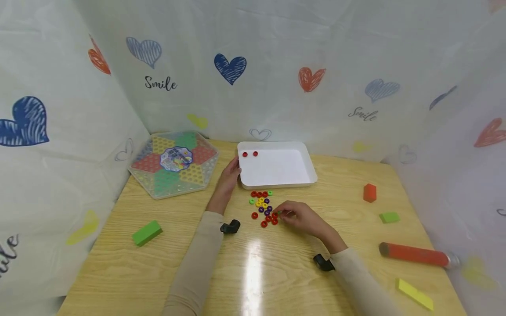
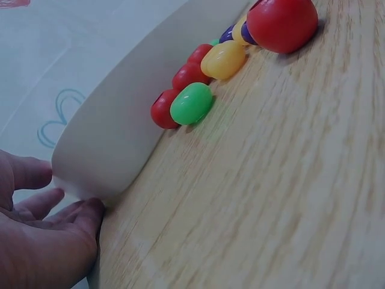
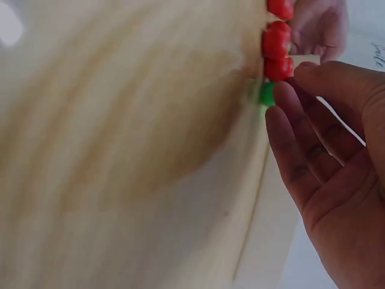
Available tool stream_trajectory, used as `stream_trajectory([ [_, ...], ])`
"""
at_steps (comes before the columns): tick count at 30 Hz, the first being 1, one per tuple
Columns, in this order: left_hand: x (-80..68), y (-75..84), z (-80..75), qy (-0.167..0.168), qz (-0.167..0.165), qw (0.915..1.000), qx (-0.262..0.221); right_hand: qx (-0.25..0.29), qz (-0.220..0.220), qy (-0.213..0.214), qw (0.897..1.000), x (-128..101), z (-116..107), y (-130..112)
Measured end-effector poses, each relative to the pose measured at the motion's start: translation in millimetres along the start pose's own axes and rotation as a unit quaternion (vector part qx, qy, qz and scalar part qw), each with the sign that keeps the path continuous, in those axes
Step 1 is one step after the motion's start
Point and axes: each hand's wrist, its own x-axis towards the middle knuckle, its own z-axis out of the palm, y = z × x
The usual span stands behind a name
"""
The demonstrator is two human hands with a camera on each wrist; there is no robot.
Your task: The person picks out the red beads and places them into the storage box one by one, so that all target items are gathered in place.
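Resting against the left side of the white tray point(image 1: 282, 170), the left hand point(image 1: 228, 179) has loosely bent fingers touching its wall. Two red beads point(image 1: 255, 153) lie in the tray's far left corner. The right hand point(image 1: 303, 217) has thumb and fingertips drawn nearly together at a green bead point(image 3: 266, 95); I cannot tell whether it is pinched. Assorted ring beads point(image 1: 265, 205) lie on the wooden table point(image 1: 300, 281) before the tray

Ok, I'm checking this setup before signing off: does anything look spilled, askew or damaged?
Nothing looks damaged. The mixed-colour beads lie loose on the table in front of the white tray, which could look like a spill; two red beads sit inside it.
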Motion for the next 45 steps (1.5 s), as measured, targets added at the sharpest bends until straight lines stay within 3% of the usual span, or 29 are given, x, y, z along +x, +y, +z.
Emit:
stream_trajectory([
  [8, -1.7, 2.0, -1.4, 0.001, 0.002, 1.0000, 0.005, -0.027, -0.007, 0.024, 0.999, -2, 14, 0],
  [21, -0.8, -0.5, -0.8, -0.001, -0.001, 1.0000, -0.005, -0.019, 0.001, 0.000, 1.000, -1, 19, -9],
  [31, -1.8, 3.1, 0.7, -0.005, -0.001, 0.9999, -0.009, -0.020, -0.013, 0.010, 1.000, -5, 16, -12],
  [39, 0.0, 0.7, 1.8, -0.007, 0.003, 0.9999, -0.014, -0.036, 0.007, 0.052, 0.998, -8, -4, -16],
  [45, -0.7, 1.9, 2.0, -0.007, 0.006, 0.9999, -0.011, -0.028, 0.032, 0.081, 0.996, -1, -33, 0],
])
